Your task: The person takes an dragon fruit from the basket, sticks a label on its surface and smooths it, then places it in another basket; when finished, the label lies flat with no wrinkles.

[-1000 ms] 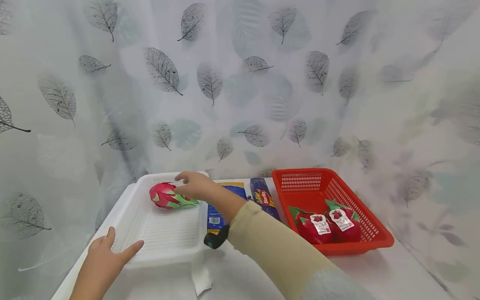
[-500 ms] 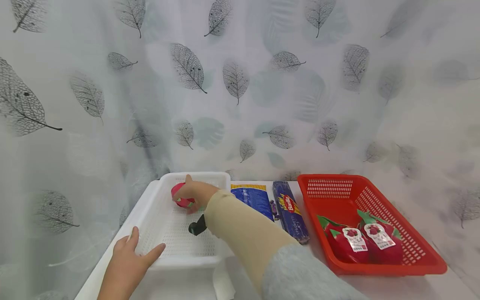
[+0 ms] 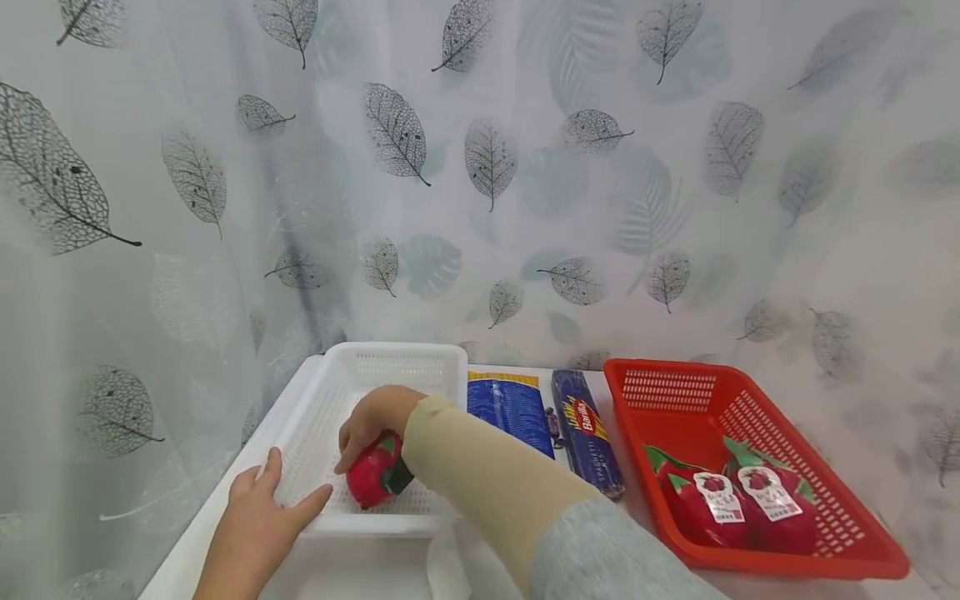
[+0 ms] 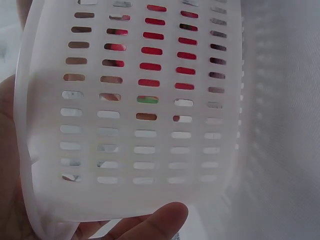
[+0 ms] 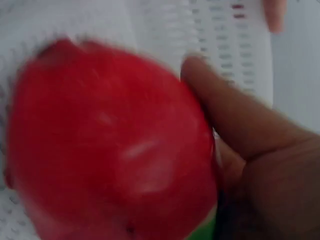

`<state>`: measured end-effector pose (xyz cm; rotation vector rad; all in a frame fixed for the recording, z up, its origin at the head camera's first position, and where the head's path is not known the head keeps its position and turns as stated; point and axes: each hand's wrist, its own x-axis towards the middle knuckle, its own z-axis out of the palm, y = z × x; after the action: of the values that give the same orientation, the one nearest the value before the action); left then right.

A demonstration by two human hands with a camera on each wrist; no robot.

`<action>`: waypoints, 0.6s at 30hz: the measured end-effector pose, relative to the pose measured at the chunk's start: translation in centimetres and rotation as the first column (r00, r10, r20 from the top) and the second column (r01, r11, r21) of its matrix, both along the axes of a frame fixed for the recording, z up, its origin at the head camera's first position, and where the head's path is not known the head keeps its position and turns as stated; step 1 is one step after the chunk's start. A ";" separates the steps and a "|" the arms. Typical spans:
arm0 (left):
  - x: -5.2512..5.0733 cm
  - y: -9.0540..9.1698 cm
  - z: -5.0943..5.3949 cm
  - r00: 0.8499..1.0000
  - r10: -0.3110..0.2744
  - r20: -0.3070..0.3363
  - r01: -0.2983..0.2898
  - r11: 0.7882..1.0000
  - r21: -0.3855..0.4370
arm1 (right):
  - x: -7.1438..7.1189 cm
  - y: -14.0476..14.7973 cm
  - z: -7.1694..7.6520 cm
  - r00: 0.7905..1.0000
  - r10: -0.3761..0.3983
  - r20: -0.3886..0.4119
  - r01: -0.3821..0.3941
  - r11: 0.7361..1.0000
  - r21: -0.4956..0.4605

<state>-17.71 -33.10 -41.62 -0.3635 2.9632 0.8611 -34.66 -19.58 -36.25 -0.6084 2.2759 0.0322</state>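
Note:
My right hand (image 3: 378,417) grips a dragon fruit (image 3: 371,479) inside the white basket (image 3: 393,524), towards its front. In the right wrist view the thumb lies along the side of the red dragon fruit (image 5: 110,145), which fills much of the blurred picture. My left hand (image 3: 258,521) is at the basket's front left corner, thumb and fingers spread. From the left wrist, fingertips (image 4: 170,220) show at the rim of the white basket (image 4: 125,200), and red shows through its slots. Whether those fingers press on the rim I cannot tell.
Right of the white basket lie a blue and yellow packet (image 3: 510,412) and a blue spaghetti pack (image 3: 588,433), with a small purple item (image 3: 553,425) between them. A red basket (image 3: 667,417) farther right holds two labelled dragon fruits (image 3: 780,500). A leaf-patterned curtain (image 3: 480,208) hangs behind.
My right hand has reached down over the dragon fruit, taken hold of it and brought it nearer the front of the white basket. The head view has swung left. My left hand stays at the corner.

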 end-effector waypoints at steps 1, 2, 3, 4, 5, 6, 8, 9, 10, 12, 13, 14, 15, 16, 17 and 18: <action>0.0 0.0 0.0 1.000 0.000 0.000 0.000 1.000 -0.001 | 0.6 -0.4 0.0 0.998 0.059 0.004 -0.059 0.997 0.057; 0.0 0.0 -0.1 1.000 0.000 -0.003 0.000 1.000 -0.002 | 1.1 -0.6 0.0 0.994 0.113 0.002 -0.112 0.989 0.094; 0.1 0.0 -0.1 1.000 0.000 -0.005 0.000 1.000 -0.001 | 1.6 -0.8 0.1 0.990 0.143 0.008 -0.143 0.983 0.115; 0.1 0.1 -0.1 1.000 -0.004 -0.004 0.004 1.000 0.004 | 2.0 -0.7 0.2 0.987 0.161 0.009 -0.160 0.979 0.127; 0.2 0.2 -0.2 1.000 -0.009 -0.004 0.009 1.000 0.008 | 2.4 -0.5 0.4 0.985 0.171 0.007 -0.171 0.976 0.133; 0.3 0.3 -0.2 1.000 -0.013 -0.006 0.014 1.000 0.011 | 2.6 -0.2 0.5 0.984 0.178 -0.011 -0.175 0.975 0.138; 0.4 0.3 -0.4 1.000 -0.024 -0.006 0.024 1.000 0.015 | 3.0 0.4 0.9 0.984 0.171 -0.045 -0.164 0.978 0.129; 0.4 0.4 -0.5 1.000 -0.027 -0.004 0.027 0.999 0.017 | 3.2 0.8 1.2 0.984 0.166 -0.063 -0.159 0.981 0.114; 0.4 0.3 -0.5 1.000 -0.030 -0.002 0.030 0.999 0.017 | 3.3 1.1 1.5 0.986 0.149 -0.079 -0.141 0.986 0.091; 0.4 0.3 -0.6 0.999 -0.035 0.000 0.035 0.999 0.011 | 3.5 1.8 2.1 0.989 0.103 -0.109 -0.100 0.995 0.028; 0.3 0.2 -0.6 0.999 -0.037 0.003 0.037 0.999 0.009 | 3.7 2.2 2.4 0.989 0.086 -0.122 -0.087 0.996 -0.008; 0.2 0.1 -0.6 0.999 -0.040 0.005 0.040 0.999 0.006 | 3.9 2.5 2.8 0.990 0.058 -0.131 -0.065 0.997 -0.050; 0.1 0.0 -0.5 0.999 -0.040 0.010 0.040 0.999 0.006 | 4.1 2.9 3.1 0.989 0.030 -0.146 -0.044 0.995 -0.092; 0.0 -0.1 -0.4 0.999 -0.043 0.015 0.043 0.999 0.005 | 4.4 3.2 3.5 0.986 0.002 -0.166 -0.025 0.991 -0.131; -0.1 -0.3 -0.3 0.999 -0.046 0.017 0.046 0.999 0.006 | 4.7 3.7 3.9 0.982 -0.015 -0.189 -0.019 0.985 -0.174; -0.2 -0.4 -0.1 0.998 -0.051 0.020 0.051 0.999 0.008 | 5.1 4.2 4.3 0.976 -0.031 -0.214 -0.016 0.976 -0.216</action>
<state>-17.88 -33.53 -41.73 -0.2928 2.9363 0.8575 -29.57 -15.42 -32.00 -0.7405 2.5139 -0.1628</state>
